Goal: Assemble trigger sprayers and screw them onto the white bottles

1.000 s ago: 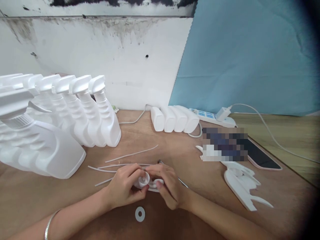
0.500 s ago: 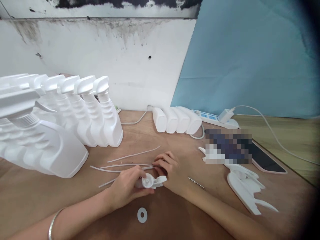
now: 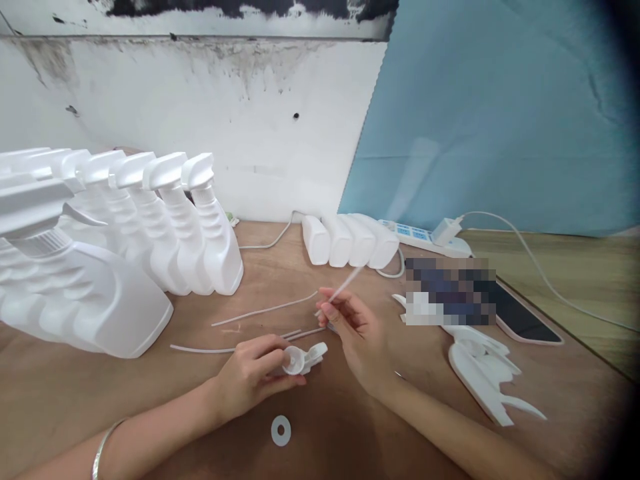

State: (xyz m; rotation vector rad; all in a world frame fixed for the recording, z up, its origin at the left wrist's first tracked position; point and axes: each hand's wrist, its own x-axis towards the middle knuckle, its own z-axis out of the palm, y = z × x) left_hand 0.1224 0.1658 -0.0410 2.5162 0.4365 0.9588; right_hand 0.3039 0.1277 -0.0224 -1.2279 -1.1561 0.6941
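Note:
A white trigger spray head point(image 3: 295, 361) is in the grip of my left hand point(image 3: 253, 375), its round opening facing up toward me. My right hand point(image 3: 357, 337) pinches a thin white plastic tube point(image 3: 345, 283) between thumb and fingers; the tube slants up to the right and its far end is blurred. Under and between the hands lie more thin tubes point(image 3: 200, 350), partly hidden by my fingers. Another loose tube point(image 3: 265, 310) lies farther back. A flat white ring washer point(image 3: 287, 433) rests on the table nearest me.
White spray bottles point(image 3: 220, 247) stand in rows at the left. Several white bottles point(image 3: 315, 243) lie at the back, beside a power strip point(image 3: 453, 247). At the right are loose spray heads point(image 3: 475, 380), a phone point(image 3: 525, 317) and a pixelated patch. A thin metal rod point(image 3: 399, 375) shows by my right forearm.
My right hand has lifted a tube off the table, and its fingers have turned upward. The left hand still holds the spray head, shifted only slightly.

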